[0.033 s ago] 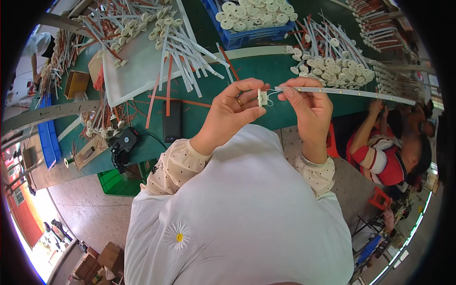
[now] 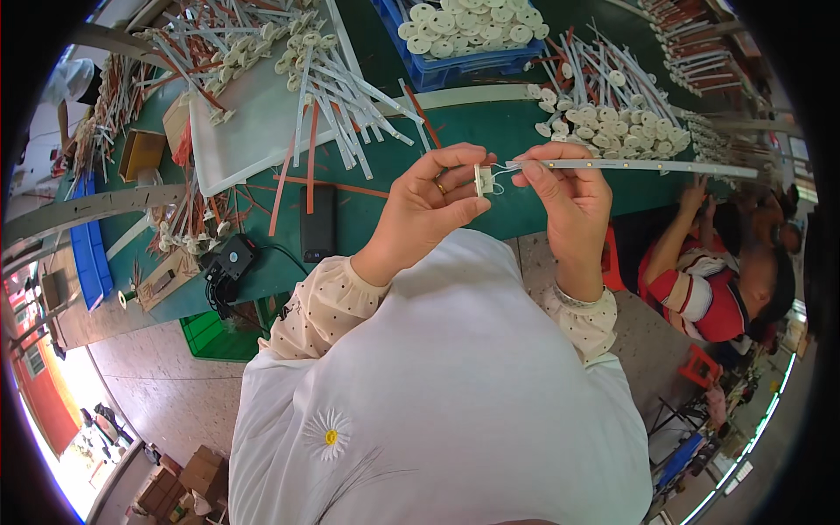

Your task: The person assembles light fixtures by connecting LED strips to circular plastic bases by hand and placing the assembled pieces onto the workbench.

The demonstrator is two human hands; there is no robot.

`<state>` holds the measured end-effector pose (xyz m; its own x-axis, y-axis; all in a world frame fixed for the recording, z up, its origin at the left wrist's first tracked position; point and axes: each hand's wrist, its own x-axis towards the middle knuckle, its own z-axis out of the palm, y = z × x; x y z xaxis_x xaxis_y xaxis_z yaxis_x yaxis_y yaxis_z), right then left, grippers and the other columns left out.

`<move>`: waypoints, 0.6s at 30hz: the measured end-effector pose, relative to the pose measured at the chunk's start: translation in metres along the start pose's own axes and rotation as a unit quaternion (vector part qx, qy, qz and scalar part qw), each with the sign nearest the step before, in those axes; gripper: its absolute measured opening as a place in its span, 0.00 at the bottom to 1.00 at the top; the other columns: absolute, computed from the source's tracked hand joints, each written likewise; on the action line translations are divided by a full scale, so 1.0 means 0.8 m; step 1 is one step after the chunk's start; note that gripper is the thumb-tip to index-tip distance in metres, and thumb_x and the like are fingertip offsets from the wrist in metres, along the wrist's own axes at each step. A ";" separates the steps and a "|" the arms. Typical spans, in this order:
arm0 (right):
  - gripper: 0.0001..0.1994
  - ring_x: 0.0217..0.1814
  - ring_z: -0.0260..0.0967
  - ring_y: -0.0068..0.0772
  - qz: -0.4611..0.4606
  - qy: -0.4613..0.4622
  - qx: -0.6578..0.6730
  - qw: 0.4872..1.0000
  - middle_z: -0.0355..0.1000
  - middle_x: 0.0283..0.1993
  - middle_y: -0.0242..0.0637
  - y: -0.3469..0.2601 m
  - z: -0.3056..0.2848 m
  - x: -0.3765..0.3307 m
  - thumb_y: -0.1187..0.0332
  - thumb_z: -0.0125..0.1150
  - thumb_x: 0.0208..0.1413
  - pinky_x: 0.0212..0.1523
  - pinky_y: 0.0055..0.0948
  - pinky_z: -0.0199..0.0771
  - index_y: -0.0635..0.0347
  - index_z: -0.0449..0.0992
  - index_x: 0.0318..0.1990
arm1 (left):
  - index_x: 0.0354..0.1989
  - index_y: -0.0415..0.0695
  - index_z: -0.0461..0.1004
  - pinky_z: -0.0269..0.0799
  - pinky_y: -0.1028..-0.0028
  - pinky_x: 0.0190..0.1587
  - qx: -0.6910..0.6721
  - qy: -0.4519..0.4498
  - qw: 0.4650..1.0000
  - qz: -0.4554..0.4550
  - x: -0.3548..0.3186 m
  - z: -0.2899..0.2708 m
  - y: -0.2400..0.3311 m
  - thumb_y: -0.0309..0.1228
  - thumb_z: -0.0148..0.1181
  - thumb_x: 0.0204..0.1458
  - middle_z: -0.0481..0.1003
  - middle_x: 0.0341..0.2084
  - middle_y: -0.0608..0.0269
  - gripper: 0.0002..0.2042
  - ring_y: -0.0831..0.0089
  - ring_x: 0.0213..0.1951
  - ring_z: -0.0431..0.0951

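In front of my chest, my left hand (image 2: 429, 206) pinches a small white round lamp base (image 2: 484, 180), seen edge-on, between thumb and fingers. Thin white wires (image 2: 500, 175) run from it towards my right hand (image 2: 573, 206). That hand grips the near end of a narrow white LED strip (image 2: 647, 164) dotted with small yellowish chips. The strip sticks out almost level to the right, its far end in the air. A short gap separates base and strip, bridged by the wires. Where the wires meet the strip, my right fingertips partly cover the spot.
A white tray (image 2: 254, 166) with piled strips stands at the left of the green table (image 2: 490, 118). Behind are a blue crate (image 2: 437, 74) of round bases and another heap (image 2: 612, 127). A black power bank (image 2: 317, 223) lies near the edge. A person (image 2: 709, 289) sits at right.
The strip's free right end has risen slightly. Both hands and the lamp base stay practically where they were.
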<state>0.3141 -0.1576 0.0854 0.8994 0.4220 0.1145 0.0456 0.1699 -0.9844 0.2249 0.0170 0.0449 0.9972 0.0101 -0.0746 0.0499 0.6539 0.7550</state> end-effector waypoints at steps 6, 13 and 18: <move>0.09 0.41 0.77 0.23 0.041 -0.008 0.029 0.999 0.77 0.42 0.37 0.002 0.001 0.001 0.76 0.65 0.63 0.44 0.24 0.82 0.68 0.75 0.48 | 0.56 0.41 0.69 0.74 0.67 0.63 0.074 0.002 0.988 0.134 0.000 -0.001 -0.011 0.10 0.60 0.56 0.67 0.64 0.55 0.21 0.67 0.63 0.72; 0.10 0.44 0.76 0.23 0.012 -0.025 0.019 0.999 0.76 0.44 0.37 0.004 0.007 0.003 0.76 0.65 0.63 0.44 0.24 0.81 0.68 0.74 0.49 | 0.60 0.43 0.67 0.75 0.63 0.63 -0.013 -0.005 0.996 0.083 -0.002 -0.003 -0.007 0.17 0.59 0.61 0.66 0.65 0.51 0.20 0.62 0.64 0.72; 0.10 0.44 0.76 0.26 0.004 -0.089 0.010 0.996 0.75 0.48 0.39 0.000 0.008 0.007 0.76 0.65 0.63 0.41 0.24 0.80 0.68 0.75 0.49 | 0.63 0.46 0.65 0.75 0.62 0.63 -0.105 0.001 0.994 0.008 -0.006 0.003 0.005 0.20 0.59 0.63 0.66 0.66 0.48 0.21 0.60 0.63 0.73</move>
<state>0.3164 -0.1498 0.0866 0.8077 0.5749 0.1306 0.0285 0.1832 -0.9827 0.2202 0.0179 0.0501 0.9975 0.0238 -0.0659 0.0208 0.7973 0.6032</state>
